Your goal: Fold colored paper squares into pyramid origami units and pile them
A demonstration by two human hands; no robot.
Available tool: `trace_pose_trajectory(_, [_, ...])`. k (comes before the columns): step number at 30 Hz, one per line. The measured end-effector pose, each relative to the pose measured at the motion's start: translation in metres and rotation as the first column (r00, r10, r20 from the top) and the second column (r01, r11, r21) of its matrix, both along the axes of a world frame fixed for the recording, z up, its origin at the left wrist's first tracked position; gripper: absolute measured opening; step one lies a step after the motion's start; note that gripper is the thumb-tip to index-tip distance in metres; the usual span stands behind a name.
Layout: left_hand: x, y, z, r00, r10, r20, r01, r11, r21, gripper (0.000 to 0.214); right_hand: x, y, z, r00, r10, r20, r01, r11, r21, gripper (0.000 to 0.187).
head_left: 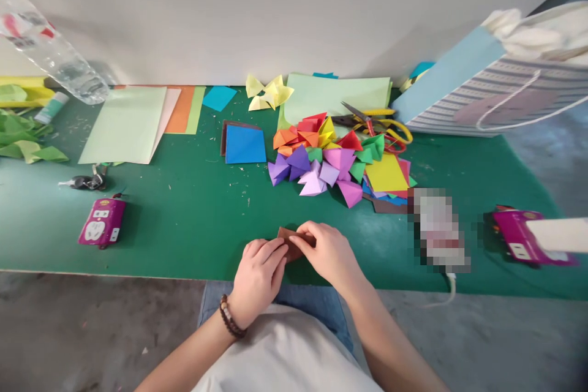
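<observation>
A brown sheet of paper (292, 250) lies at the green table's near edge, partly covered by my fingers. My left hand (261, 269) holds its left side, fingers bent over it, a beaded bracelet on that wrist. On the right side, my right hand (327, 251) pinches the paper between thumb and fingers. Beyond my hands sit several folded paper pieces (328, 165) in orange, red, purple, pink and green. A stack of square paper with blue on top (245, 144) lies further left. Yellow square paper (386, 173) tops another pile at the right.
Scissors (367, 119) lie behind the folded pieces. Pale green sheets (126, 122) and a bottle (59, 43) stand at the left. Purple power sockets sit left (101, 222) and right (519, 236). A blurred-out object with a cable (438, 229) and a striped paper bag (496, 86) are at the right.
</observation>
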State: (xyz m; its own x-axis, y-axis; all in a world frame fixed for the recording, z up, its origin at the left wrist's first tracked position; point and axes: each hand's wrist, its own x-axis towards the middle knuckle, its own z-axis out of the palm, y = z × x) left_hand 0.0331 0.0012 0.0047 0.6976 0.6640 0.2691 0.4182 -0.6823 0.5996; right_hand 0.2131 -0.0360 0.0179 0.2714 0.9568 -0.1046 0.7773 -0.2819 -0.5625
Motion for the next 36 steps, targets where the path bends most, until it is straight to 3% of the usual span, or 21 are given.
trace_pose_trajectory(16, [0.001,0.002,0.002,0.998,-0.013,-0.057,0.012,1.0,-0.006,0.027,-0.001,0.003,0.004,1.0,-0.013,0.003,0.013,0.999,-0.03,0.015])
trace_pose_trajectory(36, [0.003,0.016,0.02,0.959,-0.129,-0.251,0.137,0.99,0.014,0.021,-0.001,0.005,0.001,0.999,0.016,0.048,-0.016,1.0,-0.003,0.014])
